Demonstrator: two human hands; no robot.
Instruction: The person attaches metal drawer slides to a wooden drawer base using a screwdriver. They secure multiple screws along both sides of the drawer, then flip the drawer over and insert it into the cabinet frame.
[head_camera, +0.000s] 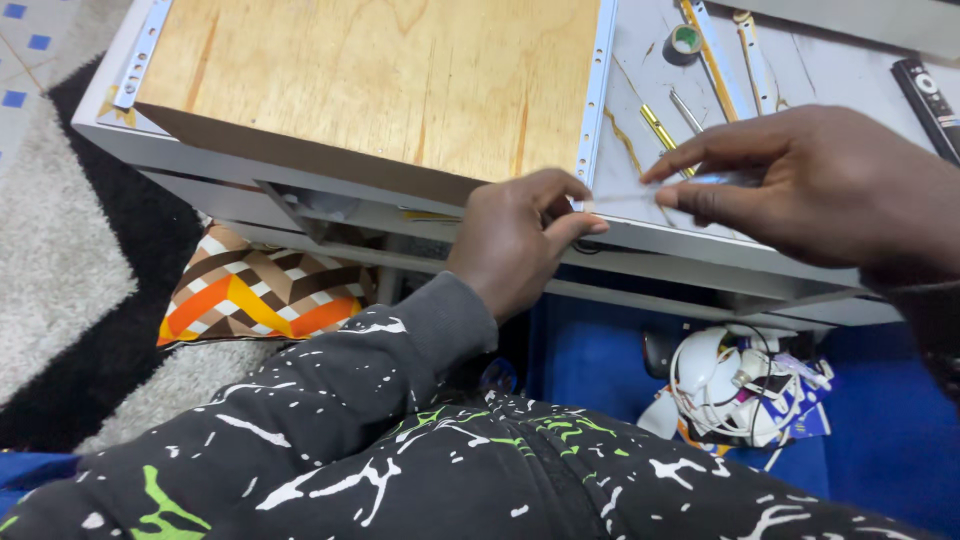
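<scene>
**Clear strip held taut between both hands at the table edge**

Paint-spattered dark sleeve (330, 400) nearest, lower frame. Left hand (515, 240), centre, pinched shut on left end of thin clear strip (625, 195). Right hand (810, 185), upper right, pinching the other end. Long axis near horizontal, over grey table (700, 235) beside plywood board (380, 70).

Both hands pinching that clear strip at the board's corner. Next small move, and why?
Probably lower the strip onto the table edge beside the metal rail and press it flat. The left hand pinches one end at the plywood board's corner, the right hand holds the other end taut, and the strip looks stretched just above the surface, not visibly stuck down.
</scene>
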